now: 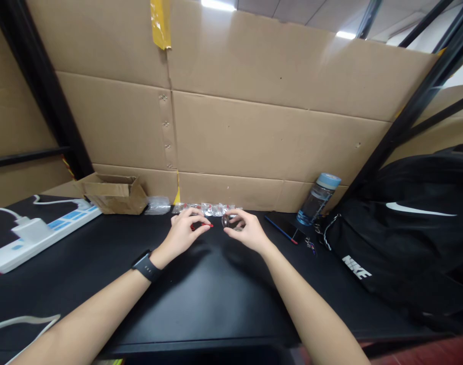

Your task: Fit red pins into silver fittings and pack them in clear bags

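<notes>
Over the middle of the black table, my left hand (186, 230) is closed on a small red item (205, 224) that pokes out between thumb and fingers. A dark watch is on that wrist. Just to the right, my right hand (247, 230) pinches a small round dark object (225, 221) with a clear, shiny edge. The two hands are a short gap apart. Behind them, small clear packets (207, 209) with red bits lie in a row along the cardboard wall, partly hidden by my fingers.
An open cardboard box (117, 195) and a clear plastic bag (157, 205) stand back left, near a white power strip (64, 228). Right of my hands are a phone (284, 228), keys (310, 245), a water bottle (318, 199) and a black backpack (406, 243).
</notes>
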The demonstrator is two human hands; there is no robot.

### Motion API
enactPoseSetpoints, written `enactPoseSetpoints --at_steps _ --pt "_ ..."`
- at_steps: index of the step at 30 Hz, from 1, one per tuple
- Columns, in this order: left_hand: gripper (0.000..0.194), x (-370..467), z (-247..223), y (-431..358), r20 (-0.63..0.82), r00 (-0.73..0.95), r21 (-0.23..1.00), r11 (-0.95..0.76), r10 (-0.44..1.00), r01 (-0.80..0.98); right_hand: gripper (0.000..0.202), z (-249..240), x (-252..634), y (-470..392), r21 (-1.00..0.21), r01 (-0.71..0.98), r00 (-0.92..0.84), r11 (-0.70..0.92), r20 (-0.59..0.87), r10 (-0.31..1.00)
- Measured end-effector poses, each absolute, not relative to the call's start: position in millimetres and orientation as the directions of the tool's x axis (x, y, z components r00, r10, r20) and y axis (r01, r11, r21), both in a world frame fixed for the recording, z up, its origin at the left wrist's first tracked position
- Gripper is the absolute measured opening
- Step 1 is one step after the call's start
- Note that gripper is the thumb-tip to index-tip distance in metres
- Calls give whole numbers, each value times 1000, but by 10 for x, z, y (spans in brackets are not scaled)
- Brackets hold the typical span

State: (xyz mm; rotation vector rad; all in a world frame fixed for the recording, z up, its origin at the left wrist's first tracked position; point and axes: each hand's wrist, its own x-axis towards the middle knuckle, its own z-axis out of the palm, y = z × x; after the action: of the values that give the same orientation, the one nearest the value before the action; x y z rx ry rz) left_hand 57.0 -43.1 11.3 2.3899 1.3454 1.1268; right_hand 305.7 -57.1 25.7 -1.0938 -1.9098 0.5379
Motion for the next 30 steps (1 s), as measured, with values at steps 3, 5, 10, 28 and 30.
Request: enactPoseSetpoints --at_steps 3,5,10,28,30 --pt "14 602 121 -462 578 278 511 -606 767 610 44 242 2861 -673 -739 344 -267 580 515 815" --pt "14 623 125 -483 603 277 509 -628 748 588 45 230 2770 -724 -758 287 -267 586 524 809" --pt "9 650 121 -511 673 277 472 -687 686 553 48 213 2689 -786 -774 204 -270 599 544 794" --pt "14 715 81 -529 626 275 661 -683 730 310 49 203 2691 -764 -844 20 -273 537 512 815" --pt "14 718 59 -517 621 267 666 -676 737 315 49 206 2693 -765 -848 2 -290 529 506 812"
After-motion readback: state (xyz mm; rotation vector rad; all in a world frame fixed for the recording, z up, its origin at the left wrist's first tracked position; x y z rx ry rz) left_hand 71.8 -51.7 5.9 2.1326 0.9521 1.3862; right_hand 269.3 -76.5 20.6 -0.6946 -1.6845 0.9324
